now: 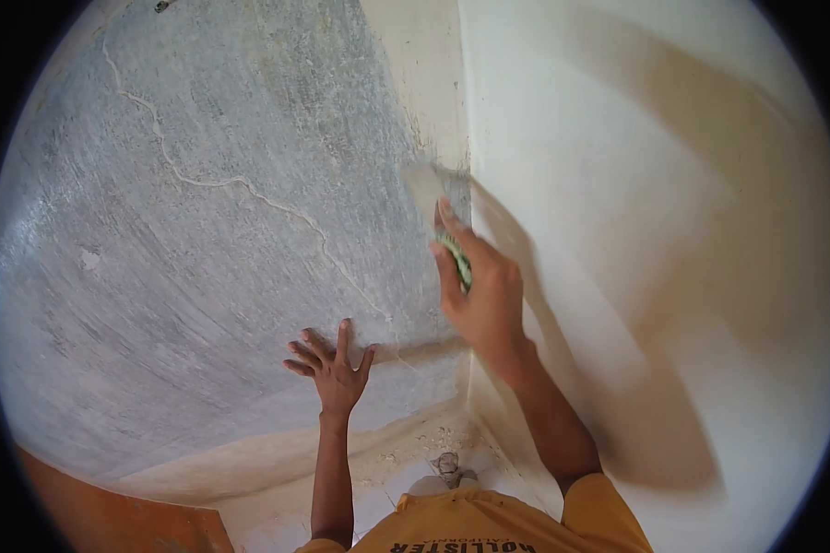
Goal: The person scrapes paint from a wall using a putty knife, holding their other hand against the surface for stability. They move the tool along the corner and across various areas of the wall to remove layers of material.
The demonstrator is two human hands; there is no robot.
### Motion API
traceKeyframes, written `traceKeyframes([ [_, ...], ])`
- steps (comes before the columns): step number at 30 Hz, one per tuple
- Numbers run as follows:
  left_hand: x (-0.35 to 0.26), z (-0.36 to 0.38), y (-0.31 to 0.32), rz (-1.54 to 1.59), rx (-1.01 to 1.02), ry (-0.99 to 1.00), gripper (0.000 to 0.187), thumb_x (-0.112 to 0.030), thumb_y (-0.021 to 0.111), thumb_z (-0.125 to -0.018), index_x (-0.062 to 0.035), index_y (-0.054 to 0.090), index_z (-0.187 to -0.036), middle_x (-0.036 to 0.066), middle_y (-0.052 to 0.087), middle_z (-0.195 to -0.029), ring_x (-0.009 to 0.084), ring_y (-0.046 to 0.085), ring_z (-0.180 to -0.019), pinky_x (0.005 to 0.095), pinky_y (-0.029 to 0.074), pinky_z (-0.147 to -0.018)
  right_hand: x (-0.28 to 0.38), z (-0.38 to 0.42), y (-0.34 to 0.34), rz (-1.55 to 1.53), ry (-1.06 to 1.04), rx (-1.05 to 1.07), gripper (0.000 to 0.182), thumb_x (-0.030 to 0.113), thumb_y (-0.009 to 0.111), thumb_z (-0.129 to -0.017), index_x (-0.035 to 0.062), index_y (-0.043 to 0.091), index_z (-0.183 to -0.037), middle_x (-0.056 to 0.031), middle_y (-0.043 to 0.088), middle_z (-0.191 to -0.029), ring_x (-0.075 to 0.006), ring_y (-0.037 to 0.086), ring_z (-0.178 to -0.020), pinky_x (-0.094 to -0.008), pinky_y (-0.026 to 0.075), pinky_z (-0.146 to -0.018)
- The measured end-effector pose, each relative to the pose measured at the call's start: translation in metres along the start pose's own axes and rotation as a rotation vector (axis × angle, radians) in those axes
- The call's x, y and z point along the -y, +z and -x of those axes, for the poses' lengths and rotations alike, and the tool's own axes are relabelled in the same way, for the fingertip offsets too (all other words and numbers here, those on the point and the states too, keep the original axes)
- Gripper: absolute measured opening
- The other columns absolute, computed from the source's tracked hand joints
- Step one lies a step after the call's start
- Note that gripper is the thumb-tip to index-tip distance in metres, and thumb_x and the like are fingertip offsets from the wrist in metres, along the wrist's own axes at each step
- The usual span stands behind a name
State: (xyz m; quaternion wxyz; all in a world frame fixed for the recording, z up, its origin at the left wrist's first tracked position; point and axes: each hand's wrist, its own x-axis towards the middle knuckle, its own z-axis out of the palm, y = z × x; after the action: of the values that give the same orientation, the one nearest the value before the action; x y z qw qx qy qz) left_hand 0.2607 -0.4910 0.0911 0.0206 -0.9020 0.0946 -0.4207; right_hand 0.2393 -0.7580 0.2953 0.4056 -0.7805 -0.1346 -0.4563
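Note:
My right hand (487,286) is wrapped round the green and white handle of a putty knife (424,189). The blade, slightly blurred, points up and left against the wall, close to the room corner. There the grey scraped surface (277,120) meets a strip of cream coating (424,64). Lower and to the left, my left hand (337,369) lies against the grey wall with its fingers spread and nothing in it. A filled crack (286,210) runs diagonally down the wall, ending near my left fingertips.
A cream side wall (636,184) rises along the right, with my arm's shadow on it. Crumbs of scraped coating (443,429) lie on the floor by the corner. An orange-brown panel (129,507) stands at the lower left.

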Motion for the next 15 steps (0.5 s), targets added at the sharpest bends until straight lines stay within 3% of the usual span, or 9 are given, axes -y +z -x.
traceKeyframes([
  [3, -0.001, 0.000, 0.001, 0.002, -0.010, -0.004, 0.090, -0.065, 0.067, -0.089, -0.0180, 0.037, -0.159, 0.038, -0.017, -0.162, 0.0559, -0.033, -0.144, 0.0781, -0.021, -0.104, -0.007, 0.054, 0.020, -0.110, 0.083, 0.063, 0.056, 0.011, 0.066, -0.096, 0.0084, 0.051, -0.150, -0.0226, 0.069, -0.092, -0.0365, 0.069, -0.077, -0.0411, 0.054, -0.069],
  [6, -0.001, 0.004, 0.005, -0.034, 0.007, -0.002, 0.090, -0.066, 0.066, -0.090, -0.0176, 0.037, -0.159, 0.040, -0.017, -0.161, 0.0564, -0.033, -0.144, 0.0779, -0.021, -0.104, 0.002, 0.109, 0.016, -0.155, 0.286, 0.324, 0.055, 0.012, 0.065, -0.097, 0.0061, 0.050, -0.149, -0.0228, 0.071, -0.102, -0.0392, 0.071, -0.085, -0.0389, 0.055, -0.076],
  [8, 0.000, 0.008, 0.004, -0.021, 0.046, -0.001, 0.086, -0.062, 0.067, -0.091, -0.0202, 0.036, -0.160, 0.041, -0.015, -0.161, 0.0565, -0.033, -0.144, 0.0781, -0.021, -0.104, -0.012, 0.167, 0.035, -0.320, 0.431, 0.271, 0.048, 0.011, 0.065, -0.099, 0.0033, 0.054, -0.145, -0.0219, 0.073, -0.108, -0.0210, 0.071, -0.085, -0.0328, 0.054, -0.079],
  [9, 0.001, 0.013, 0.006, -0.012, 0.086, -0.011, 0.084, -0.060, 0.067, -0.092, -0.0210, 0.036, -0.160, 0.041, -0.014, -0.161, 0.0560, -0.033, -0.144, 0.0783, -0.020, -0.104, -0.031, 0.209, 0.048, -0.331, 0.451, 0.256, 0.047, 0.013, 0.064, -0.100, 0.0031, 0.055, -0.145, -0.0181, 0.073, -0.100, -0.0178, 0.067, -0.080, -0.0316, 0.053, -0.077],
  [10, 0.000, 0.019, 0.007, 0.002, 0.126, -0.026, 0.083, -0.059, 0.068, -0.092, -0.0218, 0.036, -0.160, 0.040, -0.013, -0.162, 0.0555, -0.034, -0.144, 0.0785, -0.020, -0.104, -0.035, 0.241, 0.047, -0.355, 0.567, 0.296, 0.046, 0.014, 0.064, -0.100, 0.0029, 0.055, -0.144, -0.0150, 0.072, -0.094, -0.0160, 0.065, -0.077, -0.0310, 0.053, -0.076],
  [11, -0.003, 0.029, 0.005, 0.047, 0.208, -0.066, 0.079, -0.051, 0.069, -0.094, -0.0239, 0.035, -0.160, 0.038, -0.010, -0.163, 0.0566, -0.026, -0.147, 0.0779, -0.015, -0.108, -0.039, 0.273, 0.046, -0.374, 0.684, 0.334, 0.045, 0.015, 0.063, -0.101, 0.0026, 0.055, -0.144, -0.0119, 0.071, -0.088, -0.0142, 0.063, -0.074, -0.0303, 0.052, -0.075],
  [13, -0.012, 0.050, -0.006, 0.152, 0.397, -0.099, 0.080, -0.048, 0.069, -0.094, -0.0232, 0.032, -0.161, 0.037, -0.007, -0.164, 0.0569, -0.018, -0.149, 0.0751, -0.009, -0.113, -0.033, 0.315, 0.022, -0.407, 1.113, 0.530, 0.044, 0.016, 0.061, -0.102, 0.0017, 0.056, -0.143, -0.0074, 0.067, -0.082, -0.0131, 0.060, -0.073, -0.0301, 0.052, -0.074],
  [14, -0.017, 0.063, -0.014, 0.211, 0.493, -0.125, 0.081, -0.046, 0.069, -0.095, -0.0228, 0.030, -0.162, 0.036, -0.006, -0.165, 0.0571, -0.014, -0.151, 0.0736, -0.006, -0.115, -0.035, 0.340, 0.014, -0.411, 1.154, 0.545, 0.043, 0.016, 0.060, -0.102, 0.0015, 0.056, -0.143, -0.0071, 0.067, -0.082, -0.0121, 0.059, -0.070, -0.0292, 0.051, -0.070],
  [15, -0.022, 0.079, -0.023, 0.290, 0.564, -0.133, 0.085, -0.038, 0.070, -0.096, -0.0217, 0.023, -0.164, 0.037, -0.011, -0.164, 0.0585, -0.007, -0.151, 0.0667, 0.007, -0.120, -0.041, 0.369, 0.008, -0.410, 1.197, 0.561, 0.043, 0.016, 0.059, -0.103, 0.0012, 0.055, -0.143, -0.0067, 0.067, -0.081, -0.0111, 0.058, -0.067, -0.0282, 0.050, -0.066],
])
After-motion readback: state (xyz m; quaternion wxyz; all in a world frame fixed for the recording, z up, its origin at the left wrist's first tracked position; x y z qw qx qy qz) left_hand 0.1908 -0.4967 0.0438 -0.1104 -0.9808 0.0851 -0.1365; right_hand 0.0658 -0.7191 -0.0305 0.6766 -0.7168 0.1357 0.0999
